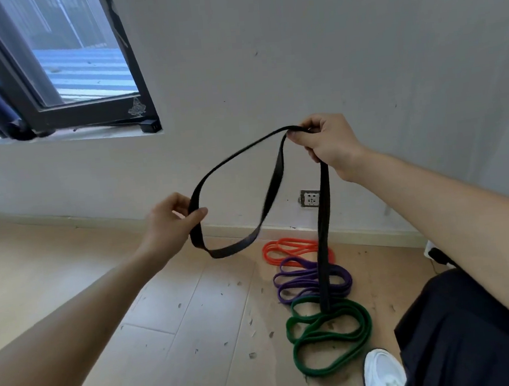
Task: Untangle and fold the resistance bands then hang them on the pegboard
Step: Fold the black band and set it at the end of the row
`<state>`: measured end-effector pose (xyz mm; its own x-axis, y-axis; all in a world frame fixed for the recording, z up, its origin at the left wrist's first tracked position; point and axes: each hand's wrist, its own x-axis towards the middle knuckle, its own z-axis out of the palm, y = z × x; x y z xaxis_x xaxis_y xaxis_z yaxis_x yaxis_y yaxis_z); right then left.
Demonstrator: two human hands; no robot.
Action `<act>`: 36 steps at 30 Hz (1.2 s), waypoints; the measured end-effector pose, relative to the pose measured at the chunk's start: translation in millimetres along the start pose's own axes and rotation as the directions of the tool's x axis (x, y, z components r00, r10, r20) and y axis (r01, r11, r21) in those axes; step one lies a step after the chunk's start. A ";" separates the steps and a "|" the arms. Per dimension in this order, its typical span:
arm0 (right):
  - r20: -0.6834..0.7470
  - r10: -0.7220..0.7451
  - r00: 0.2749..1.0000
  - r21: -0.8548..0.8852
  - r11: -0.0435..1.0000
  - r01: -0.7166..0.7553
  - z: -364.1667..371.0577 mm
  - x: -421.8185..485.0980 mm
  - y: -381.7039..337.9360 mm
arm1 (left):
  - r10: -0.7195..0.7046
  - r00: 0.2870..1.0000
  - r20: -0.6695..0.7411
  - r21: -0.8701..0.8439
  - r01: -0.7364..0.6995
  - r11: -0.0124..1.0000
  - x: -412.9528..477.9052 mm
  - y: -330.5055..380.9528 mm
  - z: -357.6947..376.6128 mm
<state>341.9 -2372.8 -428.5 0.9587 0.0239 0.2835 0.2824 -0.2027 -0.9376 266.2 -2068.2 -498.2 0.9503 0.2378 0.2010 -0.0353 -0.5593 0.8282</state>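
While both hands [169, 218] [326, 146] grip the black band [235, 160], others [327, 334] lie coiled

Head-worn wide-angle camera (sole view) looks forward, downward: wall [296, 50] ahead, floor [52, 256] below.

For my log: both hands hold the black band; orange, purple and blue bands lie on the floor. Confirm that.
Not blue: the head view shows a green band on the floor with the orange band and purple band. The left hand and right hand do hold the black band.
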 end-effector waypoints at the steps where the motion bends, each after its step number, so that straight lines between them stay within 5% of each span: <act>1: 0.014 0.007 1.000 -0.007 1.000 -0.007 -1.0 0.1 0.8 | -0.003 1.000 0.026 0.002 0.003 1.000 1.0 -0.9 -2.3; 5: 0.198 0.036 0.979 -0.058 0.998 -0.025 -5.4 -1.2 1.4 | -0.045 0.977 0.211 0.053 0.035 0.998 -1.2 -8.4 -11.3; 9: 0.426 0.116 0.897 -0.181 0.983 -0.040 -14.1 0.0 4.7 | -0.066 0.986 0.155 0.096 0.051 0.994 4.6 -19.7 -23.8; 14: 0.530 0.162 0.832 -0.072 0.987 -0.146 -15.4 -5.2 2.2 | -0.063 0.967 0.248 0.109 0.037 0.993 6.3 -27.9 -29.9; 18: 0.465 0.157 0.871 0.034 0.980 -0.195 -15.3 -3.3 1.7 | -0.089 0.909 0.408 0.130 0.039 0.991 5.0 -29.0 -34.8; 25: 0.278 0.159 0.947 0.063 0.981 -0.183 -12.7 3.7 11.3 | -0.108 0.893 0.436 -0.049 0.144 0.988 4.1 -21.8 -40.1; 33: 0.033 0.187 0.982 0.098 0.977 -0.189 -18.4 12.1 12.9 | -0.129 0.880 0.457 0.152 0.066 0.986 5.8 -32.8 -52.0; 36: 0.050 0.191 0.980 0.078 0.978 -0.195 -23.0 12.7 16.8 | -0.131 0.903 0.409 0.137 0.081 0.987 8.2 -40.9 -57.2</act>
<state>358.0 -2398.4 -436.0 0.9955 0.0336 0.0885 0.0921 -0.1269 -0.9876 257.7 -1998.0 -500.5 0.9893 -0.0372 -0.1409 0.0845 -0.6414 0.7625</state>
